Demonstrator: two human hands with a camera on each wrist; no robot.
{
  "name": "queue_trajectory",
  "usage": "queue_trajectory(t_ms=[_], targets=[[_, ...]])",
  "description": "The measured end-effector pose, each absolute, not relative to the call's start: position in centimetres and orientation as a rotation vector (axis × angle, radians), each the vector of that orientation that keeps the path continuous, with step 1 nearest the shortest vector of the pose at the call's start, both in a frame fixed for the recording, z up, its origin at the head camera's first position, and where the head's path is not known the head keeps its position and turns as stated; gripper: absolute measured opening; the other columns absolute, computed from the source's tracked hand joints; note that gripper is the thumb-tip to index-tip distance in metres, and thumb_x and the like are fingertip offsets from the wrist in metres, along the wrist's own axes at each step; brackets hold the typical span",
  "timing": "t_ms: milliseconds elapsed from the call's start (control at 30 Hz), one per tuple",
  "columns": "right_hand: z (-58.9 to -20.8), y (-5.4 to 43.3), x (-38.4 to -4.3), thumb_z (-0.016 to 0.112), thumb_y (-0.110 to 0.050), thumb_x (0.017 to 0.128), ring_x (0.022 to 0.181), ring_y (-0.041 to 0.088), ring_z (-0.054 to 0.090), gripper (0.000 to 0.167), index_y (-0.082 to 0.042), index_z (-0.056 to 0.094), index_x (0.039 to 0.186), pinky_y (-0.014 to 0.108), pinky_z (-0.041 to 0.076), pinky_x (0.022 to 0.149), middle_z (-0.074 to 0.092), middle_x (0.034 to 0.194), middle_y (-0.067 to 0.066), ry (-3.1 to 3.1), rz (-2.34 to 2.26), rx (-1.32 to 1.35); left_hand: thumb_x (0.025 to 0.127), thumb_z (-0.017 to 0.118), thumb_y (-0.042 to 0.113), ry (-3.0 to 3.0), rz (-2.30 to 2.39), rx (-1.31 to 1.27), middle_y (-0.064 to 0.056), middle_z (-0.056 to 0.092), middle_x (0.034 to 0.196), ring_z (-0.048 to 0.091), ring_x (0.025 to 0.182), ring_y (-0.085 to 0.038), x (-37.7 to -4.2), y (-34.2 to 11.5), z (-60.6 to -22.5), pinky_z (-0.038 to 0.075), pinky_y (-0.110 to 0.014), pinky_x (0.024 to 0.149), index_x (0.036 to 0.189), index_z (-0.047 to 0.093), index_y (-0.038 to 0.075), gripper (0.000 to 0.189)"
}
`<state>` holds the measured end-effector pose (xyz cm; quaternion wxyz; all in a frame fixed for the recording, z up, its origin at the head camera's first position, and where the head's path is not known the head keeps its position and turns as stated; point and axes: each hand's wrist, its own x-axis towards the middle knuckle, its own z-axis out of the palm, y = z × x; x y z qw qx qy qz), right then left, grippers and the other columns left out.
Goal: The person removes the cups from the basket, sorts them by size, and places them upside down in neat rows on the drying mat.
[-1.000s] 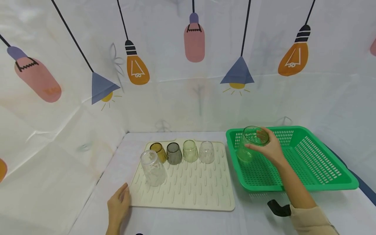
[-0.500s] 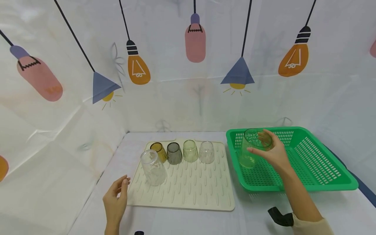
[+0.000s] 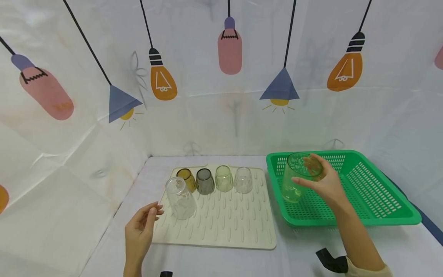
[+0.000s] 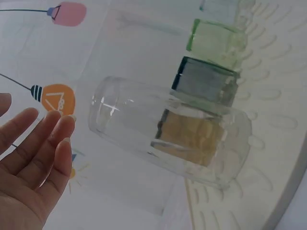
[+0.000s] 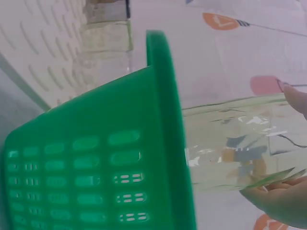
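My right hand (image 3: 327, 186) grips a tall, green-tinted glass (image 3: 292, 187) near its rim, thumb on the near side. The glass leans at the left end of the green basket (image 3: 391, 222); its lower part is behind the basket wall (image 5: 105, 115) in the right wrist view. My left hand (image 3: 139, 231) hovers by the left edge of a cream drying mat (image 3: 221, 231), fingers relaxed, holding nothing. Nearest to it is a large clear glass (image 3: 181, 206), upside down on the mat. The left wrist view shows this hand (image 4: 33, 167) beside that glass (image 4: 127, 117), apart from it.
Along the mat's back edge stands a row of small glasses: amber (image 3: 186, 177), grey (image 3: 205, 184), pale green (image 3: 224, 180) and clear (image 3: 243, 181). A white cloth with printed lamps (image 3: 230, 54) hangs behind the table. A black piece (image 3: 332, 262) sticks out by the right sleeve.
My right hand has drawn the green-tinted glass slightly toward me and to the right. My left hand has risen from the mat's edge and turned, fingers now toward the large clear glass.
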<state>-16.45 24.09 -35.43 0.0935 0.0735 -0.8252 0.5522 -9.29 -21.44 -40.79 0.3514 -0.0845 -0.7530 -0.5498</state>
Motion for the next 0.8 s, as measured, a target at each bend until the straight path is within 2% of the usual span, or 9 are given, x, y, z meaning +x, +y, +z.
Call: queue_trajectory(t_ms=[167, 400, 600, 800], targets=[[-34.8, 23.7, -15.7, 0.075, -0.015, 0.081, 0.118, -0.001, 0.043, 0.085, -0.016, 0.022, 0.148, 0.006, 0.040, 0.088, 0.043, 0.141, 0.009, -2.430, 1.645, 0.261, 0.088, 0.047, -0.018, -1.897, -1.553, -0.429, -0.004, 0.070, 0.094, 0.068, 0.080, -0.009, -9.4, -20.4, -40.2, 0.053, -0.016, 0.068, 0.105, 0.059, -0.017, 0.020], [-33.8, 23.1, -14.8, 0.074, -0.005, 0.080, 0.117, -0.003, 0.044, 0.085, -0.012, 0.024, 0.148, 0.007, 0.039, 0.089, 0.046, 0.136, -0.003, -2.375, 1.685, 0.345, 0.090, 0.048, -0.014, -1.986, -1.621, -0.488, -0.004, 0.070, 0.096, 0.067, 0.085, -0.009, -9.5, -18.7, -39.2, 0.054, -0.020, 0.071, 0.108, 0.058, -0.015, 0.021], [-33.1, 22.2, -14.3, 0.072, 0.005, 0.077, 0.118, 0.002, 0.046, 0.084, -0.007, 0.026, 0.146, 0.009, 0.040, 0.093, 0.048, 0.133, -0.002, -2.284, 1.769, 0.471, 0.089, 0.048, -0.016, -1.934, -1.655, -0.609, -0.012, 0.069, 0.095, 0.067, 0.087, -0.011, -10.2, -17.0, -39.0, 0.054, -0.020, 0.072, 0.107, 0.057, -0.018, 0.020], [-33.1, 21.0, -14.3, 0.073, 0.005, 0.076, 0.118, -0.001, 0.048, 0.084, -0.006, 0.026, 0.145, 0.010, 0.040, 0.095, 0.048, 0.133, 0.000, -2.279, 1.816, 0.541, 0.090, 0.048, -0.015, -1.933, -1.657, -0.682, -0.015, 0.067, 0.097, 0.067, 0.088, -0.015, -11.1, -14.7, -38.7, 0.056, -0.023, 0.071, 0.112, 0.059, -0.011, 0.025]])
